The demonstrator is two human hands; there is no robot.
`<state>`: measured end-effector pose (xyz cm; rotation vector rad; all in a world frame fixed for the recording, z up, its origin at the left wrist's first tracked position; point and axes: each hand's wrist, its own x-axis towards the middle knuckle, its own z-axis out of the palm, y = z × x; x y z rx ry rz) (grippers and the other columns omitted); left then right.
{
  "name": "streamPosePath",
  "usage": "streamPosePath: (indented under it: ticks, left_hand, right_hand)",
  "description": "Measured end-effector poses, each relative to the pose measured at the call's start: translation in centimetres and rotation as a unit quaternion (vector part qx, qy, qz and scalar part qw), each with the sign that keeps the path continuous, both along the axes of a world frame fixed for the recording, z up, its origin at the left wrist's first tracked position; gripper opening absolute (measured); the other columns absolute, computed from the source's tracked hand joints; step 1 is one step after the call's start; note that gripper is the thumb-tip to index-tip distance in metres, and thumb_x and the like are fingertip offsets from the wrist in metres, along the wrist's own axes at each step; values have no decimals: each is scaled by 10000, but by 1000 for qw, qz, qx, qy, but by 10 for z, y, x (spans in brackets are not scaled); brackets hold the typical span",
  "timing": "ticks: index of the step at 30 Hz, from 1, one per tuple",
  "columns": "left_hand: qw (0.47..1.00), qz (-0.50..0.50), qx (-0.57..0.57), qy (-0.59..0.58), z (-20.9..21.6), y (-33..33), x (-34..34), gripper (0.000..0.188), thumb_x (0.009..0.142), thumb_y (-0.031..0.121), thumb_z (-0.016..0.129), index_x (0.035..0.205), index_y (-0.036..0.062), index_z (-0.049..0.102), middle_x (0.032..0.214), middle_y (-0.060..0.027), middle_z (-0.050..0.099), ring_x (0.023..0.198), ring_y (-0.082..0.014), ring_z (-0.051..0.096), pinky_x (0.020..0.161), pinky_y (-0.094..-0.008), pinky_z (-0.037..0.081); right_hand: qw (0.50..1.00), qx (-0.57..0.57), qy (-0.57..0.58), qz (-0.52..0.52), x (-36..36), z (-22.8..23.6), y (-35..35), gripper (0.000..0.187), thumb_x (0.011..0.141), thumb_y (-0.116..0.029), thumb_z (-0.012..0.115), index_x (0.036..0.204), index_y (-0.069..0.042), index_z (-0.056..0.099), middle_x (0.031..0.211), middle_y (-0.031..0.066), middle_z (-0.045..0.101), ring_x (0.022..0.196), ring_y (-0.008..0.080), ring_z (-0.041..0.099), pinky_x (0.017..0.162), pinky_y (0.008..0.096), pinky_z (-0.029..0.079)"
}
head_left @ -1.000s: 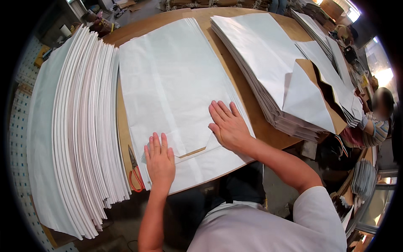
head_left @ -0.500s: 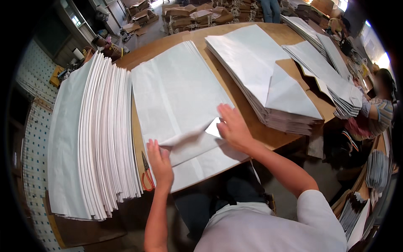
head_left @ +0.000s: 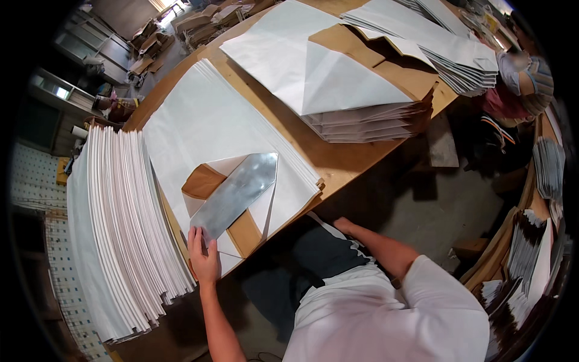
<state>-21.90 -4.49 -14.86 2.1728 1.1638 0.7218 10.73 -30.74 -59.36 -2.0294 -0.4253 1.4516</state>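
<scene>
A shiny grey metal plate (head_left: 238, 190), long and angular at its ends, lies slantwise across the opened-out end of a white paper sack (head_left: 263, 208). Brown inner paper (head_left: 204, 181) shows on both sides of the plate. My left hand (head_left: 204, 256) rests at the plate's near-left end, fingers stretched out and thumb apart. Beneath this sack is a stack of flat white sacks (head_left: 193, 108). Beyond the table's near edge, beside my hip, is my right hand (head_left: 342, 225). Its fingers are hidden, and a white strip (head_left: 325, 224) passes close to it.
A tall row of folded white sheets (head_left: 123, 223) stands at the left. Farther right on the wooden table (head_left: 265, 99) lie white sacks with folded ends (head_left: 356, 84) and more flat stacks (head_left: 422, 42). Another person (head_left: 531, 78) is at the far right.
The sack's near end has been spread out, exposing brown paper, and the metal plate now lies across it. My right hand has left the sack and dropped beside my hip. The view has shifted.
</scene>
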Motion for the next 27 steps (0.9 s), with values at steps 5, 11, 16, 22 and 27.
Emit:
streamPosePath:
  ticks: [5, 11, 16, 22, 27]
  left_hand:
    - [964, -26, 161, 212, 37, -3, -19, 704, 848, 226, 815, 1449, -9, 532, 1360, -247, 604, 1299, -436, 541, 1080, -458, 460]
    - [931, -93, 165, 313, 64, -15, -26, 681, 857, 261, 795, 1422, -10, 529, 1375, -257, 602, 1225, -451, 586, 1050, -474, 499]
    - [896, -179, 215, 343, 76, -5, -7, 613, 856, 245, 759, 1359, -42, 558, 1338, -288, 619, 1227, -439, 599, 1056, -473, 506]
    - [893, -142, 291, 314, 83, -21, -17, 362, 862, 81, 694, 1198, -33, 619, 1130, -210, 702, 1043, -364, 698, 884, -417, 583]
    - [906, -36, 346, 243, 156, -54, -9, 360, 866, 19, 693, 1223, 0, 648, 962, -160, 719, 870, -332, 711, 748, -413, 582]
  right_hand:
    - [979, 182, -59, -73, -49, -11, 36, 603, 894, -515, 623, 1115, 34, 743, 1077, 251, 747, 1025, 333, 719, 885, 462, 525]
    - [997, 51, 48, -11, -43, 19, 13, 598, 892, -510, 621, 1115, 32, 744, 1090, 256, 744, 1037, 342, 718, 890, 464, 525]
    - [997, 4, 70, -26, -22, 31, 5, 594, 890, -505, 620, 1115, 30, 746, 1100, 261, 741, 1047, 350, 717, 893, 465, 525]
    - [996, -29, 82, -7, -13, 36, -5, 589, 888, -500, 618, 1116, 28, 748, 1112, 266, 737, 1058, 359, 716, 898, 466, 525]
    - [996, -43, 78, -1, 0, 39, -7, 585, 886, -495, 617, 1116, 26, 749, 1123, 271, 734, 1068, 367, 715, 902, 467, 525]
